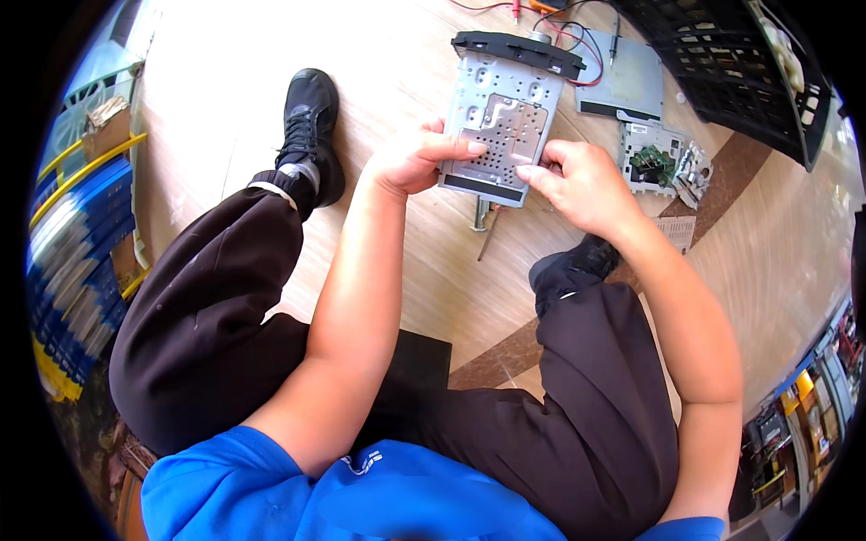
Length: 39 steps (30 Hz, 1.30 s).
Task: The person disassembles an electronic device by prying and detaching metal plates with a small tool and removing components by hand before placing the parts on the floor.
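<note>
Both my hands hold a boxy electronic unit [505, 117] with a perforated silver metal casing and a black front panel [519, 51] at its far end. My left hand [417, 160] grips its left edge, thumb lying on the metal top and fingers hidden beneath. At the near right corner, my right hand [582, 185] pinches the casing's edge between thumb and fingers. Just below the unit, a small metal piece [480, 215] and a thin rod [489, 236] show, partly covered by it.
A flat silver metal panel [622, 77] lies at the far right, with red and black test leads [591, 63] beside it. Nearer are a green circuit board [653, 165] and metal parts. A black plastic crate [722, 63] stands far right; stacked blue items [86, 243] are left.
</note>
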{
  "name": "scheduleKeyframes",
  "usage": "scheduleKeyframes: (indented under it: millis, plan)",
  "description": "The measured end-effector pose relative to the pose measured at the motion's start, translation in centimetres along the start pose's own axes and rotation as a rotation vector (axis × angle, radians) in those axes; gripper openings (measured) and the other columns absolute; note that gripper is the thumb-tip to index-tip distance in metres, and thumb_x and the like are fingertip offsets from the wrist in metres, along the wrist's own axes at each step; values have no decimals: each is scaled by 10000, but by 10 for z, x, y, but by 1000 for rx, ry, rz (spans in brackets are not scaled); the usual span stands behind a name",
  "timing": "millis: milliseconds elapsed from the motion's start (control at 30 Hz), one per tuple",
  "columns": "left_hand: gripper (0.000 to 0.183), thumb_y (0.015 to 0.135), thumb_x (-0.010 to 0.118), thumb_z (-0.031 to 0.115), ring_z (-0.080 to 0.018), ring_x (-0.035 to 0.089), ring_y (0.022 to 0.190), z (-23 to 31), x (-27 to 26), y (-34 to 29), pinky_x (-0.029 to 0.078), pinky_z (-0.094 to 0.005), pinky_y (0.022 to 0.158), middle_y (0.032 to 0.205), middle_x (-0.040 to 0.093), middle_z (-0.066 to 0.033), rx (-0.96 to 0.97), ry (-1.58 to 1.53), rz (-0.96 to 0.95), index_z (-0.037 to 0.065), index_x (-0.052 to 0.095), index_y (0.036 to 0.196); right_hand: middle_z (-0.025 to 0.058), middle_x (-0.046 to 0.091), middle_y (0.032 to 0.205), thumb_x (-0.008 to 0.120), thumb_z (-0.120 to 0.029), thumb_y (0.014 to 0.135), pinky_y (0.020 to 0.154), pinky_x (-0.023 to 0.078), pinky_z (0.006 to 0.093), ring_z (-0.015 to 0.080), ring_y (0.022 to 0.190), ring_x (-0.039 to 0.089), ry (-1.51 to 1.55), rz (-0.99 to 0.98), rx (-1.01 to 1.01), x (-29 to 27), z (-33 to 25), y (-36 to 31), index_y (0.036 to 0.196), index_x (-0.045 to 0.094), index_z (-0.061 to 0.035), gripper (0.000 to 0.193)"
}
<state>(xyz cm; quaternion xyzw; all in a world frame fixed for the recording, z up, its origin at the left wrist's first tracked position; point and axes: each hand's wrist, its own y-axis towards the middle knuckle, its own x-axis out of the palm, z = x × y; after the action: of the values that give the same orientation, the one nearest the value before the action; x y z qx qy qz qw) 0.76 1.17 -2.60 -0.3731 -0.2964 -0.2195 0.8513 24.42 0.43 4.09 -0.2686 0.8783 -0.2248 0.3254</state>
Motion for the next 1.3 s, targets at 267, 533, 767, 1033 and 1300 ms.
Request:
scheduleKeyframes:
  millis: [267,533,767,1033,1300]
  plan:
    - [446,813,720,53,-235,668,1008,2,0,-1,540,-383,904,1123,679,-146,-5,-1,19,-59,587,1224,209,677,812,603,-306,908,745,508,439,356,791,663,-24,-81,11,-11,-6,2,871,687,14,332]
    - [530,767,769,62,-243,674,991,1,1,-1,547,-383,899,1121,675,-149,10,-36,28,-63,564,1240,218,680,867,568,-291,933,782,513,439,377,858,658,-30,121,-72,-15,20,3,925,678,1,313]
    - [559,738,787,57,-230,677,976,-1,5,1,552,-380,888,1117,676,-144,63,-30,56,-62,564,1237,182,682,871,586,-246,926,748,502,387,295,822,660,-21,104,-55,-23,33,-1,992,665,14,280]
    - [527,742,732,5,-256,680,976,-1,2,3,555,-389,883,1111,676,-159,28,-98,35,-67,560,1235,223,692,929,593,-232,909,818,514,417,359,899,664,-22,74,-26,-24,35,-5,995,676,19,278]
    - [524,748,724,0,-257,679,982,-1,4,4,552,-396,893,1118,673,-161,8,-116,26,-67,557,1240,239,680,972,549,-144,885,858,508,427,383,937,652,-105,107,-44,-28,49,-6,1064,650,15,260]
